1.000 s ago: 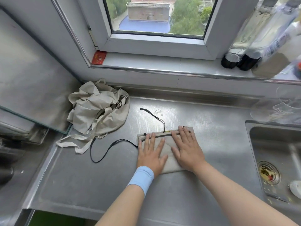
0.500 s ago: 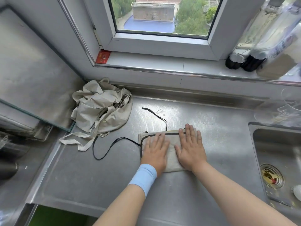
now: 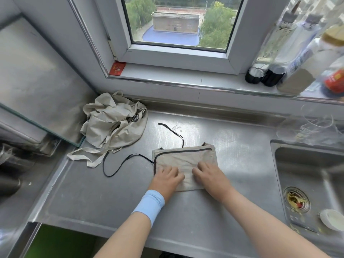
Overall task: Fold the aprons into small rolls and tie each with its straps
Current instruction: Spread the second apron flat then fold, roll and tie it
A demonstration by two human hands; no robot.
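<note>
At ten o'clock from centre, the crumpled apron [image 3: 113, 125] sits in the corner of the counter [image 3: 93, 198], clear of the rolling area. At centre lies the folded apron [image 3: 184, 159], with its black strap [image 3: 119, 165] trailing toward nine o'clock, probably kept free for tying. We bear on its near half with the left hand [image 3: 166, 180] and right hand [image 3: 211, 176], fingers curled close together and gathering cloth, apparently to start the roll. The sink [image 3: 297, 155] lies at three o'clock.
</note>
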